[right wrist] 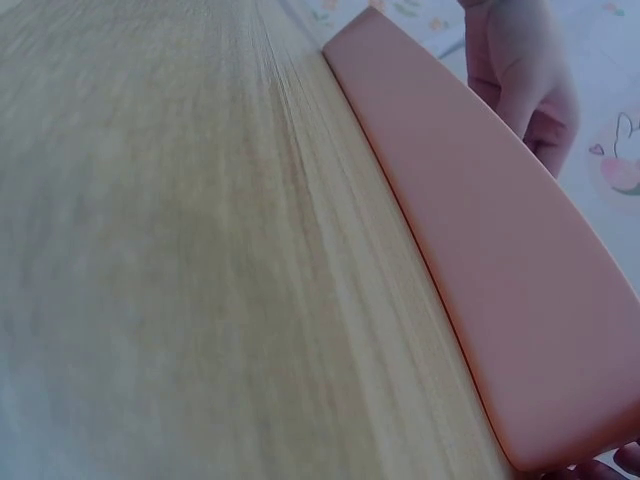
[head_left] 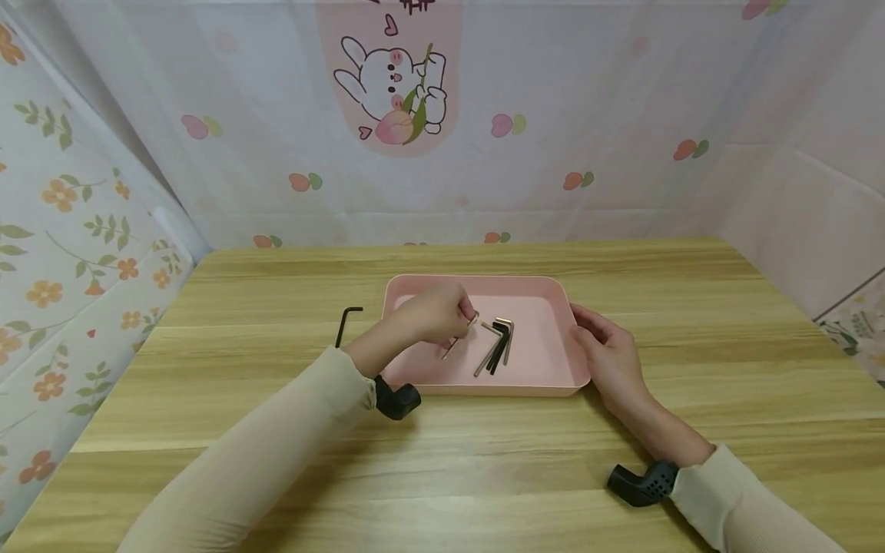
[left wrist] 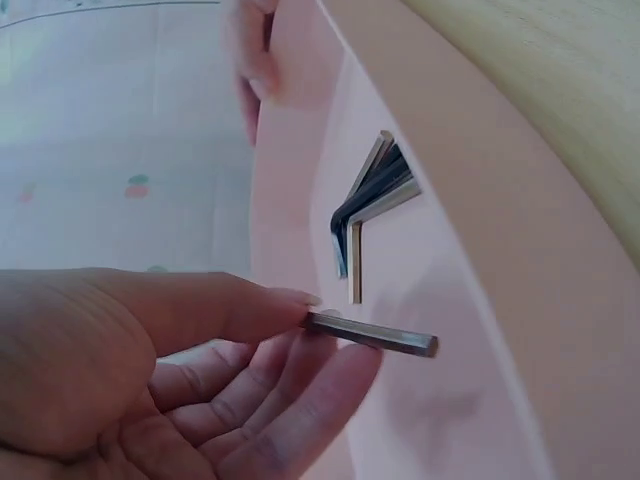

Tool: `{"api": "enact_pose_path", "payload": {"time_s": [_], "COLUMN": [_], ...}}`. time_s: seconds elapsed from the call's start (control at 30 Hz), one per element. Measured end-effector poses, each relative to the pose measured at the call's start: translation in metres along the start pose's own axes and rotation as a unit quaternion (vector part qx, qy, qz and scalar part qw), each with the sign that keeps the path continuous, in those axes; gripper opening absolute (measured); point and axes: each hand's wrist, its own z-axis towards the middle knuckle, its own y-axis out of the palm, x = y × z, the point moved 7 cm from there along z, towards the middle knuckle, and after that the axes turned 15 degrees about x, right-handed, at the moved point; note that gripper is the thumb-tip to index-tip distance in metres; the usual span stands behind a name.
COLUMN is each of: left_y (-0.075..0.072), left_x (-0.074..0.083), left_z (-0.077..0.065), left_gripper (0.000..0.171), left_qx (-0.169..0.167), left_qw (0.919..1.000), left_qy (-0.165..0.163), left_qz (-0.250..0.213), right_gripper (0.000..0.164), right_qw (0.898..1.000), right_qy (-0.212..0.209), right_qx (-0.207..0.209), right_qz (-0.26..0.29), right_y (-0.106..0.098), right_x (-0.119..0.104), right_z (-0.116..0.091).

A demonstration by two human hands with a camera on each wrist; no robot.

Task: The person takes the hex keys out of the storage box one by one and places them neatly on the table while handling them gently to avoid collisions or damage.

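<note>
Over the left part of a shallow pink tray (head_left: 542,361), my left hand (head_left: 437,313) pinches a metallic hex key (head_left: 452,347) between thumb and fingers. The left wrist view shows one end of that hex key (left wrist: 375,333) sticking out past the fingertips. Inside the tray, several hex keys (head_left: 496,346), some black and some metallic, lie bunched together near the middle. My right hand (head_left: 611,353) grips the tray's right wall, thumb on the rim and fingers outside. Only some fingertips of it show at the corner of the right wrist view.
A black hex key (head_left: 343,326) lies on the wooden table (head_left: 484,476), left of the tray and partly hidden by the left forearm. Behind the table hangs a patterned cloth (head_left: 553,92), with a floral one (head_left: 76,269) along the left side.
</note>
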Motion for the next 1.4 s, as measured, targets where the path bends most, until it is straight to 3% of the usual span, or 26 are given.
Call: {"api": "enact_pose_path", "payload": {"time_s": [0.13,0.33,0.53,0.87,1.0,1.23,1.4], "left_y": [-0.003,-0.008,-0.015,-0.034,-0.043,-0.058,-0.063], "left_x": [-0.005,-0.011,-0.012,-0.018,-0.029,-0.051,-0.059], "left_z": [-0.002,-0.006,-0.01,-0.023,-0.027,-0.029,-0.028], "left_gripper": [0.025,0.052,0.042,0.042,0.043,0.042,0.042], "left_qx": [0.005,0.024,0.045,0.091,0.099,0.142,0.146], "left_qw": [0.9992,0.9973,0.9952,0.9908,0.9891,0.9814,0.9795], "left_qy": [-0.003,0.001,0.035,0.071,0.065,0.035,0.024], "left_qz": [-0.038,-0.07,-0.08,-0.07,-0.087,-0.124,-0.136], "right_gripper": [0.046,0.046,0.046,0.046,0.046,0.046,0.046], "right_qw": [1.0,1.0,1.0,1.0,1.0,1.0,1.0], "right_qy": [0.002,0.003,0.005,0.007,0.007,0.002,0.003], "right_qx": [0.001,0.0,0.0,0.001,-0.001,0.001,0.001], "right_qz": [0.002,-0.003,-0.003,-0.002,-0.004,-0.011,-0.003], "right_y": [0.0,0.0,0.0,0.0,0.001,0.002,0.002], "right_x": [0.001,0.001,0.001,0.002,0.002,-0.001,0.001], "right_z": [0.0,0.001,0.001,0.002,0.002,0.002,0.001]}}
